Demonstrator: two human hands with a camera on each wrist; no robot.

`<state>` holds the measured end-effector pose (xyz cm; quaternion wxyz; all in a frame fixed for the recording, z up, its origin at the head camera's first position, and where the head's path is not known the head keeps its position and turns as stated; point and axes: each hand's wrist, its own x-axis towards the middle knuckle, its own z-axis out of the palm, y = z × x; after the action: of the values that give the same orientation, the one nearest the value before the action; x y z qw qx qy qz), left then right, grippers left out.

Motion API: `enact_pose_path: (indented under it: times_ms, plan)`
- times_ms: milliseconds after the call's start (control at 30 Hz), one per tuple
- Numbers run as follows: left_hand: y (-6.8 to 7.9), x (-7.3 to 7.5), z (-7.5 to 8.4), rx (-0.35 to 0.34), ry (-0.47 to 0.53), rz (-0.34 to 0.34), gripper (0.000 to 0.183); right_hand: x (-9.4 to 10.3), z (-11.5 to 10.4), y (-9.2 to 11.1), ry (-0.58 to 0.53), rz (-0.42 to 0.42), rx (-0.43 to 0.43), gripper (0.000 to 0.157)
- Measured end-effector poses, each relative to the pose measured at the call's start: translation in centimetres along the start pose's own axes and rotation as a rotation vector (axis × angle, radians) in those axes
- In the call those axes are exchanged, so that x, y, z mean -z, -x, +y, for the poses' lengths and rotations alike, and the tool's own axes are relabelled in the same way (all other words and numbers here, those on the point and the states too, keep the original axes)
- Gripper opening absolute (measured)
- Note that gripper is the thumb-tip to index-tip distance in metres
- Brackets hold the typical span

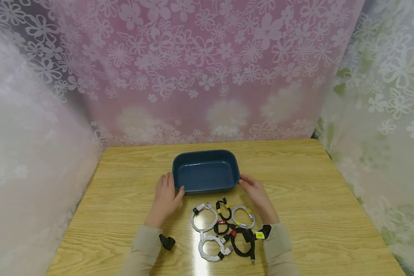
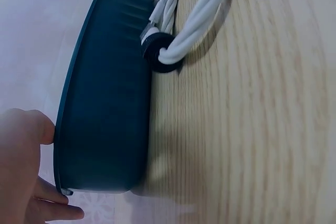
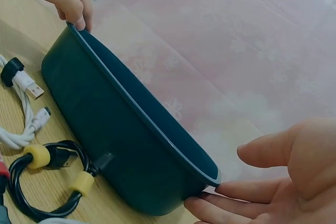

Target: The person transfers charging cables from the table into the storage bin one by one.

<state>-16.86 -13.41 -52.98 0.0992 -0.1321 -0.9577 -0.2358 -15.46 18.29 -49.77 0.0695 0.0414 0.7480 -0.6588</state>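
A dark blue rectangular bin (image 1: pixel 207 190) stands upright on the table, its inside bare. At its front left corner my left hand (image 1: pixel 165 195) holds the rim, thumb on the front edge and fingers along the left end. My right hand (image 1: pixel 257 191) touches the right end with nearly straight fingers (image 3: pixel 247 190); its thumb is apart from the rim in the right wrist view. In front of the bin lie coiled cables: a white one (image 1: pixel 192 223), a thick white one (image 1: pixel 207 257), a grey one with yellow ties (image 1: pixel 254 220), and black ones (image 1: pixel 239 252).
The wood-grain table (image 1: pixel 303 184) has its far edge against a pink flowered curtain (image 1: pixel 207 76). Pale flowered curtains hang at both sides. A black wrist camera (image 1: pixel 167 242) sits by the left sleeve, another by the right.
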Motion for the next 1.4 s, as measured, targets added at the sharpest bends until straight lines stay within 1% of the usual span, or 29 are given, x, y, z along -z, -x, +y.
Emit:
enact_pose_path:
  times_ms: [133,233,333,400,433,500,600,667,733,800,867,967,1100,1167,1267,1400]
  plan:
    - [-0.1,-0.4,0.2,0.007,-0.004,-0.009,0.07,0.4,0.3,0.3,-0.029,0.001,0.003,0.043]
    - [-0.1,-0.3,0.3,0.011,-0.044,-0.002,0.068,0.5,0.4,0.5,-0.061,0.002,0.002,0.042]
    - [-0.2,0.0,0.4,-0.001,-0.118,0.038,0.064,0.6,0.5,0.5,-0.085,0.031,0.001,0.042]
    - [-0.4,0.2,0.4,-0.017,-0.169,0.079,0.059,0.5,0.6,0.3,-0.071,0.064,0.012,0.042]
    - [-0.5,0.3,0.4,-0.025,-0.188,0.098,0.056,0.4,0.6,0.1,-0.044,0.081,0.028,0.042]
    - [-1.0,0.5,0.3,-0.05,-0.22,0.135,0.052,0.4,0.5,-0.3,0.059,0.107,0.073,0.042]
    - [-1.8,0.6,0.0,-0.1,-0.253,0.187,0.048,0.4,0.4,-1.1,0.281,0.119,0.148,0.043]
    - [-2.3,0.6,-0.2,-0.127,-0.268,0.21,0.046,0.5,0.4,-1.6,0.417,0.108,0.184,0.045]
    - [-2.8,0.6,-0.5,-0.138,-0.282,0.213,0.044,0.7,0.4,-2.2,0.512,0.086,0.207,0.047]
    - [-3.2,0.6,-0.8,-0.132,-0.29,0.194,0.044,0.8,0.6,-2.6,0.574,0.065,0.225,0.049]
    - [-3.5,0.6,-0.9,-0.117,-0.3,0.152,0.044,1.0,0.7,-2.9,0.618,0.047,0.239,0.05]
    - [-3.8,0.6,-1.0,-0.091,-0.296,0.077,0.045,1.2,0.9,-3.1,0.647,0.02,0.238,0.053]
    - [-4.1,0.5,-0.8,-0.068,-0.277,-0.01,0.047,1.6,1.0,-3.1,0.649,-0.002,0.226,0.055]
    - [-4.2,0.3,-0.7,-0.062,-0.263,-0.039,0.049,1.8,1.1,-3.0,0.641,-0.007,0.224,0.055]
    - [-4.3,0.1,-0.7,-0.063,-0.248,-0.065,0.052,2.1,1.2,-2.9,0.638,-0.01,0.233,0.055]
    - [-4.3,-0.1,-0.5,-0.064,-0.263,-0.087,0.055,2.4,1.2,-2.7,0.641,-0.017,0.227,0.055]
